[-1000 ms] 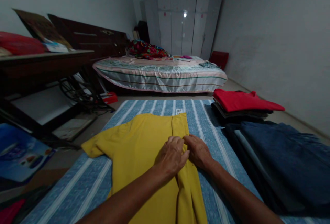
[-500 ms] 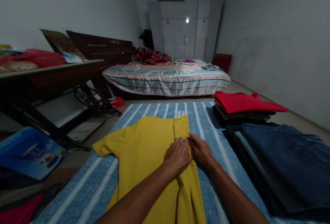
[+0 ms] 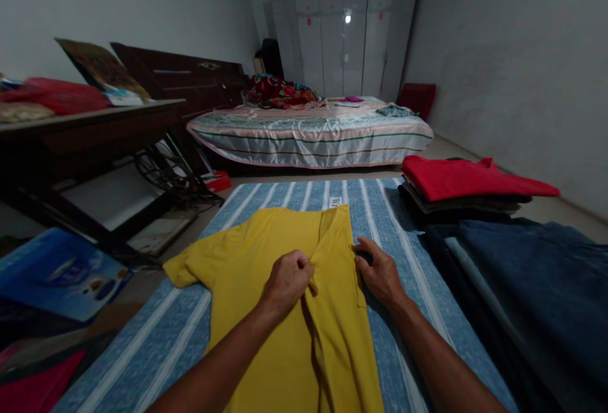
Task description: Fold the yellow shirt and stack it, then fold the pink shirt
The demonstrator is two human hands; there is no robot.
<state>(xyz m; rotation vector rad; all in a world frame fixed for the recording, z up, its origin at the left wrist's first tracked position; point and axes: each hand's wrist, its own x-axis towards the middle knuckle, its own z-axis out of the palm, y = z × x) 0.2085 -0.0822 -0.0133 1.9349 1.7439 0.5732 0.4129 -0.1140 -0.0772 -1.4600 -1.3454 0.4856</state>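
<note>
A yellow T-shirt lies spread on a blue and white striped cloth, one sleeve out to the left and its right side folded inward. My left hand pinches the edge of the folded-over part near the middle of the shirt. Along the outer right fold rests my right hand, its thumb and fingers apart in a curve, the fingertips at the fabric's edge. The shirt's lower end runs out of view at the bottom, partly behind my left forearm.
To the right are stacked folded clothes, a red garment on top of one pile and dark blue jeans on another. A bed stands behind. On the left are a sewing-machine table and a blue box.
My left hand has moved left, drawing the folded edge of the T-shirt toward the middle. My right hand has shifted slightly right and its fingers have spread. The view has tilted down a little.
</note>
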